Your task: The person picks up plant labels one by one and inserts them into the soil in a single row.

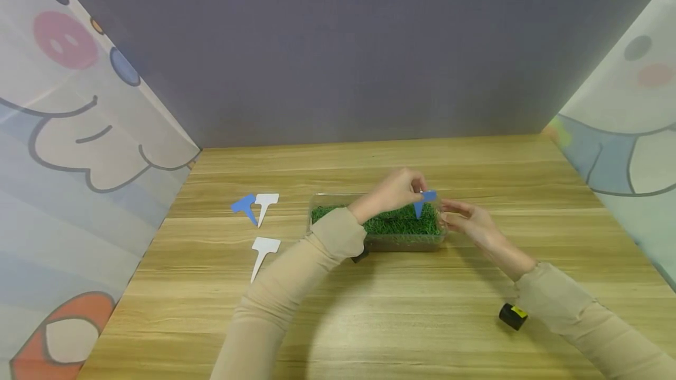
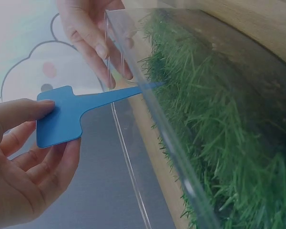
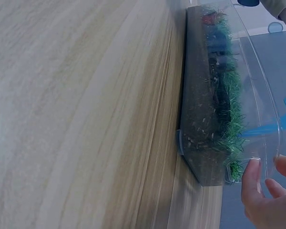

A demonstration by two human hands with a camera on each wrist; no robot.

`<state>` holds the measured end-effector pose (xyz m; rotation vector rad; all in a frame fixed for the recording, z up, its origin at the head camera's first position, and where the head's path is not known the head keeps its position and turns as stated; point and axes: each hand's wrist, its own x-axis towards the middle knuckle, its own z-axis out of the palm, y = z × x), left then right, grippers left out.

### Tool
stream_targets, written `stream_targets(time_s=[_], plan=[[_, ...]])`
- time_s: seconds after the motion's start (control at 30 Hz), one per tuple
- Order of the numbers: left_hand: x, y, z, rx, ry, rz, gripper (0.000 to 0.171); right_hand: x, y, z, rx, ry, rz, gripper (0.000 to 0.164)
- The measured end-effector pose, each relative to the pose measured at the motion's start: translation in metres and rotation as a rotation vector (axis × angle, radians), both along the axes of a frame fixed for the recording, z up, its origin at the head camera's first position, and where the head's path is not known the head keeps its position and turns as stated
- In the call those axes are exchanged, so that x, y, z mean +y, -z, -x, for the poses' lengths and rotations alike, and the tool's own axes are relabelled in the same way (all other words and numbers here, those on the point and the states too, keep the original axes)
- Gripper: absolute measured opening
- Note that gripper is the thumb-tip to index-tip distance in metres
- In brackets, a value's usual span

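Blue T-shaped tag (image 2: 66,114) point-down in left grip (image 1: 391,193), over grassy clear box (image 1: 404,243)

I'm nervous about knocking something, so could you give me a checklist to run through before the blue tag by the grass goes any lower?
1. Left hand pinches the blue tag by its wide head: ok.
2. Tag's narrow end points toward the grass: ok.
3. Tip's depth in the grass: cannot tell.
4. Right hand is at the end of the clear box: ok; firmness of its hold: cannot tell.
5. Box sits on the table: ok.
6. White tags and other blue tag lie apart from the box: ok.
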<state>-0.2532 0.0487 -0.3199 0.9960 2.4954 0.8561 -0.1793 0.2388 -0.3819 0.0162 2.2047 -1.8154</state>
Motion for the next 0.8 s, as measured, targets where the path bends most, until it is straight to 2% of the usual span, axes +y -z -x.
stream_targets(time_s=[0.37,0.6,0.8], plan=[[0.0046,0.0078,0.0003,0.013,0.012,0.036,0.007,-0.0015,-0.0028,-0.0010,-0.024,0.018,-0.017,0.052],[0.0068,0.0104,0.0004,0.072,0.024,0.089,0.006,-0.0021,-0.0034,-0.0017,-0.023,0.022,-0.056,0.051],[0.0089,0.0072,-0.0011,0.117,0.036,0.115,0.006,-0.0015,-0.0028,-0.0015,-0.015,0.011,-0.068,0.051]])
